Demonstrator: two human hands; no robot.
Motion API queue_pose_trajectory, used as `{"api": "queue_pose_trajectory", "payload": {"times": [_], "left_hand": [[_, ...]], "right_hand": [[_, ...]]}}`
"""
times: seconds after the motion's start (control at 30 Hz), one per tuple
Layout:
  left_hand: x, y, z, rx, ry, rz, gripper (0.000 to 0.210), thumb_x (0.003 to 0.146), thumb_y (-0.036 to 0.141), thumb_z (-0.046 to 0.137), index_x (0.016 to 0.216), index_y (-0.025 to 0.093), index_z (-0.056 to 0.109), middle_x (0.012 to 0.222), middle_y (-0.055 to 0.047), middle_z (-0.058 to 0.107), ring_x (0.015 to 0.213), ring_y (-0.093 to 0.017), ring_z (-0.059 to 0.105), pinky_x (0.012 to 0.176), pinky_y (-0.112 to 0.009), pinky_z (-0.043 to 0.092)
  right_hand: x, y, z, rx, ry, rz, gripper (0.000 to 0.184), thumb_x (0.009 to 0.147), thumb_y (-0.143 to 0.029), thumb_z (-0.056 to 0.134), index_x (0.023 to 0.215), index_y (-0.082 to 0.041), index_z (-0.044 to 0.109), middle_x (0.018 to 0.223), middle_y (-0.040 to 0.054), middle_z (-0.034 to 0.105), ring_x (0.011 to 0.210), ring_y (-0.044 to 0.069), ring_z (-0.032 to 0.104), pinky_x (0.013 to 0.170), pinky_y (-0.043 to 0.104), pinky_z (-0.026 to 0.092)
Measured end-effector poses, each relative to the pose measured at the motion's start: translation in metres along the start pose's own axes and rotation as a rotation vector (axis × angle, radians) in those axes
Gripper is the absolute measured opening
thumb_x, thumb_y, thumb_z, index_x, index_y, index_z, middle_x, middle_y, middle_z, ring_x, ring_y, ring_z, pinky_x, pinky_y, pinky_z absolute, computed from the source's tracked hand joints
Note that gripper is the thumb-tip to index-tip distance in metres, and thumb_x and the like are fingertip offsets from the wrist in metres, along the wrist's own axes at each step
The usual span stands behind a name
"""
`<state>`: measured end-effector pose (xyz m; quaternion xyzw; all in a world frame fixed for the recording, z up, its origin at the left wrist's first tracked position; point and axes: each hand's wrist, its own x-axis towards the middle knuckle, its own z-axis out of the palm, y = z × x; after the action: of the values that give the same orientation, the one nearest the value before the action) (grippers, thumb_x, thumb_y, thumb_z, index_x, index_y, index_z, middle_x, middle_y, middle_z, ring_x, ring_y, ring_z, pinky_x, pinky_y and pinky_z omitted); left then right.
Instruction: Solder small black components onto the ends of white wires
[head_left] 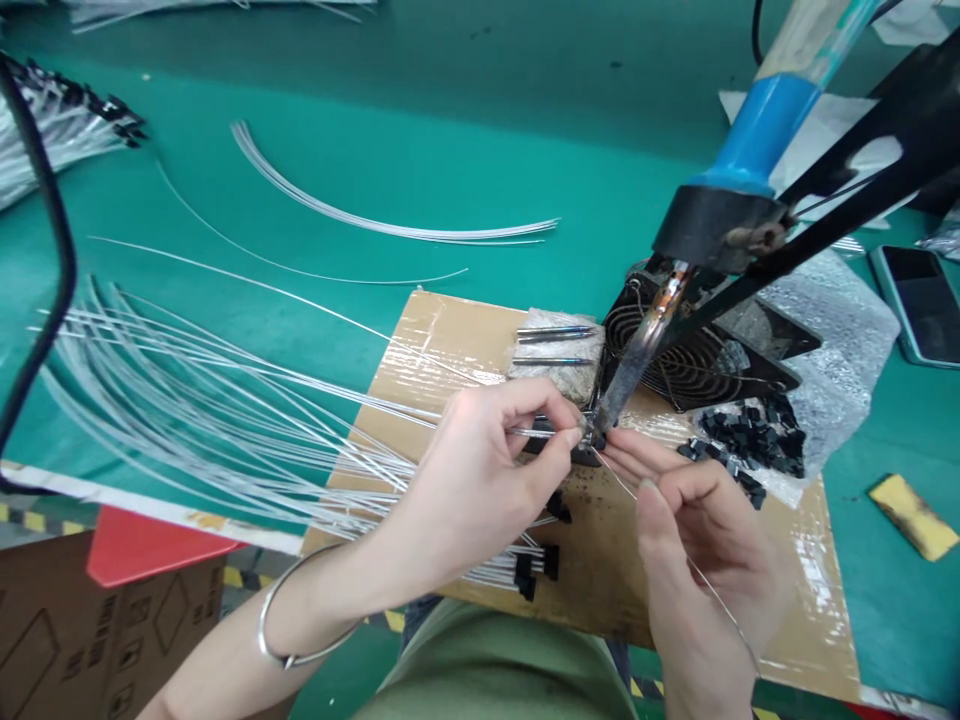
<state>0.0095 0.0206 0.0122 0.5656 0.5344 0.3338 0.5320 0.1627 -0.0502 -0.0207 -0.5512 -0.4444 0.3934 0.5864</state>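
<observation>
Between thumb and forefinger, my left hand (480, 480) pinches the end of a thin white wire (412, 412) under the soldering iron's tip. The soldering iron (765, 130), blue-handled, is clamped in a black stand (847, 190) and slants down to the left. My right hand (705, 540) is closed on a strand of solder wire (621, 483), which runs up to the tip and trails over the palm. Its outstretched fingers reach close to the tip. My fingers and the tip partly hide the small dark part at the joint.
A cardboard sheet (795, 600) carries wires with black connectors (525, 572), a fan (667, 350), spare tips (555, 333) and loose black connectors (757, 435). Bundled white wires (187, 400) spread leftward. Farther right are a yellow sponge (911, 515) and a phone (922, 300). A black cable (56, 230) hangs left.
</observation>
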Motion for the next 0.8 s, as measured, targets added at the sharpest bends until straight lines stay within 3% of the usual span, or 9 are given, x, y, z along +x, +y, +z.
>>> {"api": "queue_pose_trajectory", "payload": {"times": [0.33,0.8], "left_hand": [[-0.0003,-0.0012,0.0000,0.018,0.005,0.010,0.013,0.087,0.022,0.066,0.075,0.019,0.069,0.085,-0.008,0.079,0.081,-0.022,0.072,0.069,-0.034,0.055],[-0.0007,-0.0016,0.0003,0.024,0.021,0.041,0.012,0.086,0.016,0.070,0.074,0.020,0.071,0.080,-0.005,0.078,0.076,-0.020,0.071,0.065,-0.030,0.056]], "right_hand": [[0.0001,0.0000,0.0002,-0.010,0.001,-0.001,0.022,0.104,-0.014,0.067,0.083,-0.022,0.064,0.124,0.0039,0.084,0.116,0.018,0.081,0.105,0.029,0.066],[-0.0004,0.0016,0.0004,-0.017,0.018,-0.013,0.021,0.104,-0.014,0.067,0.084,-0.022,0.064,0.122,0.0068,0.084,0.114,0.021,0.082,0.102,0.034,0.069]]}}
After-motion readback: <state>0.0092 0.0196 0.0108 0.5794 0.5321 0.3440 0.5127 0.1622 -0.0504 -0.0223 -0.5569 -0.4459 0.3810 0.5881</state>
